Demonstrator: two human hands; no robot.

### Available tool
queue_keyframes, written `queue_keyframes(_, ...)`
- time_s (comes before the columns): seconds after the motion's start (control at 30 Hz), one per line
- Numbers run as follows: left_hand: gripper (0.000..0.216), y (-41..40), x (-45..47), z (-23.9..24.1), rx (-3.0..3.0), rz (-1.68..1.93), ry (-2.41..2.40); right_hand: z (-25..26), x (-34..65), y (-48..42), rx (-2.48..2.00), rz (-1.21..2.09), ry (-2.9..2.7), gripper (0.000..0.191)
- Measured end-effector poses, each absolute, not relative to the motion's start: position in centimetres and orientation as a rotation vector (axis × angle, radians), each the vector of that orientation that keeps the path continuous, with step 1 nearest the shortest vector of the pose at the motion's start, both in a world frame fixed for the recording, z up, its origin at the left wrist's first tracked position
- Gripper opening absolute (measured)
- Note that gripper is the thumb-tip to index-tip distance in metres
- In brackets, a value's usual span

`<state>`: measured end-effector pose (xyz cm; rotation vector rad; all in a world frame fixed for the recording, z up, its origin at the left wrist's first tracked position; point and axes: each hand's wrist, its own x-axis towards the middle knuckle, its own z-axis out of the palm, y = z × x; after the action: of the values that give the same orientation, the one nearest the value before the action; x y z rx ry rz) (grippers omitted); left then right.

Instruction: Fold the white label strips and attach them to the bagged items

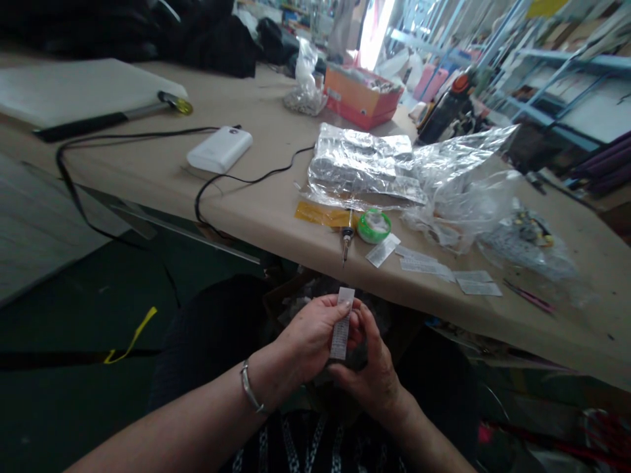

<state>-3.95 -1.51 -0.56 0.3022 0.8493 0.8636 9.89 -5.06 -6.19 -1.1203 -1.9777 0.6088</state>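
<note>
Brown-covered worktable (266,210) slanting across a cluttered room, blue shelving (572,58) at far right. On the tabletop, from the left: a pale board (83,89) with a black-handled tool (93,123) along its near edge, then a small white device (220,150) and a loose black cable (251,179). In front of the table edge, over the lap, left hand (310,335) reaching in from lower left, thumb pressed down, pinching a narrow printed white strip (340,341) against the fingers. Strip between the two hands, long axis running away from the body, far end tipped slightly right; thumb across its upper half, longer lower part uncovered. Beyond the far end and apart from it, a thin-tipped tool (347,240), point toward the strip. Just right of the strip, right hand (377,374), thumb and forefinger spread in a curve, thumb near the lower end, forefinger near the upper; contact impossible to tell. Left hand the nearer, clearly in touch. Farther right on the table, a green-rimmed roll (373,226), loose white strips (421,265) and pinkish tweezers (527,297).
</note>
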Motion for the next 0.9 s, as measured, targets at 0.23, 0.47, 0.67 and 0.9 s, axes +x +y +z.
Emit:
queue_keyframes(0.23,0.017,-1.9,-3.8,-0.8,0.404,0.899,0.847,-2.7,10.0,-1.5,-1.257,1.156,-1.435,0.025)
queue_keyframes(0.47,0.019,-1.8,-4.0,-0.7,0.574,0.922,0.967,-0.8,9.0,1.3,-1.296,1.435,-1.329,0.014)
queue_keyframes(0.67,0.022,-1.3,-4.3,-0.8,0.668,0.961,0.988,-1.5,8.4,1.9,-1.321,1.436,-1.363,0.015)
queue_keyframes(0.9,0.016,0.2,-5.8,-0.4,0.855,1.046,1.149,-1.5,7.5,2.9,-1.325,1.201,-1.463,0.012)
